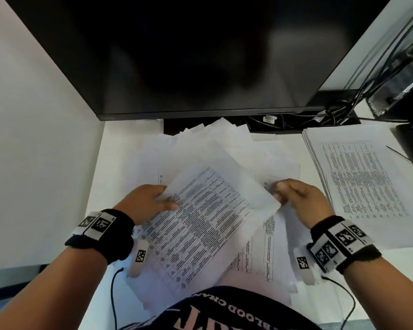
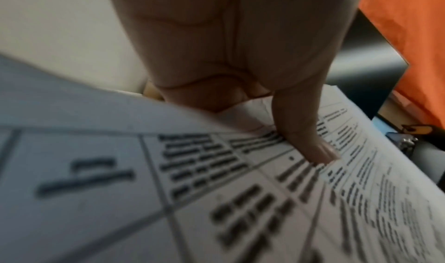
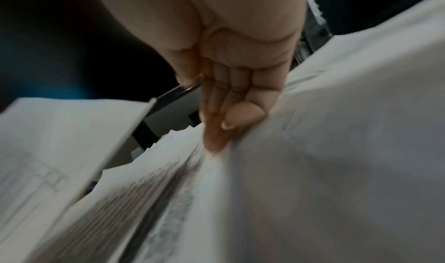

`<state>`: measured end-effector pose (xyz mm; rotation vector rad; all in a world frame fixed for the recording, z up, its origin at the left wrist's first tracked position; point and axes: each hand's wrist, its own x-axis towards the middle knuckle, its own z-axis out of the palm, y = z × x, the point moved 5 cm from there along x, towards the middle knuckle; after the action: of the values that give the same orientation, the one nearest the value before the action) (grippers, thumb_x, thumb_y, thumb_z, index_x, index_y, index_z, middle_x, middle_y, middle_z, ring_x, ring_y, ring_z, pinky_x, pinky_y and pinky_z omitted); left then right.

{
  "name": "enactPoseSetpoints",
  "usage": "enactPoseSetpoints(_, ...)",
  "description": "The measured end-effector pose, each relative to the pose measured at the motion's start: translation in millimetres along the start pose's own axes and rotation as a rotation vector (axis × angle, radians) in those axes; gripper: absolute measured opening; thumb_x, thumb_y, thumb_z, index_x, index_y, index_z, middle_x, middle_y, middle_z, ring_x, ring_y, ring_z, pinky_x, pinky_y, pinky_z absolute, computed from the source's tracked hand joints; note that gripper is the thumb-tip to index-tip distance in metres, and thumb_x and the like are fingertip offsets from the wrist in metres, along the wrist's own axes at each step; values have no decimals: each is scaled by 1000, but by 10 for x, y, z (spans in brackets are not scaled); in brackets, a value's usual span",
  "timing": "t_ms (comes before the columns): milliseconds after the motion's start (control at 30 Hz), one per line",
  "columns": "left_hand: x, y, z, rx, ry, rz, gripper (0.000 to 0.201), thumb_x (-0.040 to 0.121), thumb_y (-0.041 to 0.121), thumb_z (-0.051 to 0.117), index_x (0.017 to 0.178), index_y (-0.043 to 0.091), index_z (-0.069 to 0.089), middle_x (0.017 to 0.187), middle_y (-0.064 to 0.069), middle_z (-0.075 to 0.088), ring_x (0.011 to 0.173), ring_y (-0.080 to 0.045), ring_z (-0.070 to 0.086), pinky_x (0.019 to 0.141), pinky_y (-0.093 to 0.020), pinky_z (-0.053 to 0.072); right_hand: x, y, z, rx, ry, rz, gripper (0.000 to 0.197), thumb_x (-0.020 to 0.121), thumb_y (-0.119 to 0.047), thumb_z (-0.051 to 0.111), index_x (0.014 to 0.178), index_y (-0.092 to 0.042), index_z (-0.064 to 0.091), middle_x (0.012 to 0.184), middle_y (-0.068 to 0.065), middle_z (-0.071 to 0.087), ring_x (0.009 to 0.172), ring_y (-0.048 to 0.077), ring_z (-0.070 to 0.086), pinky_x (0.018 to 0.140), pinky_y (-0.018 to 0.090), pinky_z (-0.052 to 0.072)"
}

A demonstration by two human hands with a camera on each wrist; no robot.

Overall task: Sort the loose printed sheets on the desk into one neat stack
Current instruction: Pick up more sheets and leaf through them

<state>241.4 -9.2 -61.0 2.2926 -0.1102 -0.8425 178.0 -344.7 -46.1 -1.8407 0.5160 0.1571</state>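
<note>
The left hand (image 1: 144,203) grips a printed sheet (image 1: 200,222) at its left edge, thumb (image 2: 310,143) pressed on top. The right hand (image 1: 301,201) pinches the sheet's right corner. The sheet tilts above loose sheets (image 1: 224,148) fanned across the desk (image 1: 100,172), hiding many; a neat stack (image 1: 358,177) lies right. Print is blurred.

wrists: I wear black bands (image 1: 105,236) with white black-patterned marker tags (image 1: 339,241) | under each: white module, thin black cable (image 1: 113,296) | arms bare | shirt (image 1: 224,313): dark, pale lettering
</note>
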Motion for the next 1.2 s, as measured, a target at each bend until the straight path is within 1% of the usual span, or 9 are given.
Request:
enactPoseSetpoints(67, -67, -23, 39, -20, -15, 10, 16, 81, 38, 70, 96, 32, 68, 93, 17, 68, 87, 6, 59, 70, -13, 40, 74, 107, -41, -140, 88, 140, 25, 96, -26, 49, 84, -17, 69, 64, -3, 68, 56, 11, 61, 56, 23, 45)
enactPoseSetpoints(233, -199, -102, 56, -113, 45, 14, 23, 79, 29, 74, 97, 37, 62, 104, 15, 64, 90, 2, 60, 75, -16, 45, 124, 283, 287, -353, -113, 318, 14, 82, -2, 59, 75, -11, 68, 58, 4, 65, 48, 20, 56, 46, 24, 46)
enactPoseSetpoints(367, -280, -92, 82, -169, 106, 21, 47, 80, 21, 73, 98, 54, 46, 113, 29, 48, 91, 12, 50, 75, -11, 39, 88, 208, 549, -530, -215, 240, 15, 81, 0, 57, 73, -13, 61, 77, 3, 62, 72, 17, 56, 51, 18, 37)
enactPoseSetpoints(500, -327, -191, 59, -284, 208, -63, 53, 81, 21, 73, 123, 39, 47, 112, 10, 61, 94, -4, 59, 69, -16, 41, -40, 171, 520, -420, -185, 161, 29, 83, 1, 55, 57, -12, 53, 48, -2, 53, 40, 8, 47, 48, 18, 43)
enactPoseSetpoints(633, -354, -178, 4, -381, 252, -65, 43, 81, 24, 72, 121, 26, 58, 102, 9, 70, 91, -3, 63, 71, -21, 47, -171, 199, 478, -41, -228, 141, 17, 81, 6, 65, 68, -5, 62, 49, 2, 52, 34, 10, 46, 45, 22, 41)
enactPoseSetpoints(833, -324, -110, 37, -460, 274, -43, 44, 73, 26, 81, 114, 17, 67, 106, 7, 73, 100, -14, 66, 92, -29, 51, -311, 118, 628, -302, -387, 81, 53, 76, 10, 53, 34, -22, 54, 37, -7, 52, 37, -1, 45, 51, 18, 39)
enactPoseSetpoints(967, -445, 12, 23, -380, 306, 100, 14, 78, -13, 64, 76, 0, 69, 67, 20, 68, 61, 4, 58, 56, -3, 42, -241, 103, 369, -9, -115, 172, 28, 98, -25, 44, 82, -19, 66, 69, -6, 68, 65, 9, 62, 60, 21, 45)
enactPoseSetpoints(1067, -544, -10, 24, -335, 302, 142, 37, 79, -19, 57, 59, 11, 67, 68, 18, 67, 58, 5, 59, 53, -8, 43, -151, 237, -31, -247, 230, 179, 22, 91, -26, 56, 112, -21, 60, 100, 1, 64, 88, 17, 58, 78, 24, 42)
enactPoseSetpoints(1200, -553, -76, 23, -324, 314, 144, 50, 82, -17, 55, 55, 24, 67, 78, 12, 70, 62, 2, 62, 57, -14, 48, -130, 365, -168, -265, 261, 299, 52, 81, -28, 69, 127, -17, 47, 100, 2, 59, 89, 20, 56, 81, 26, 41)
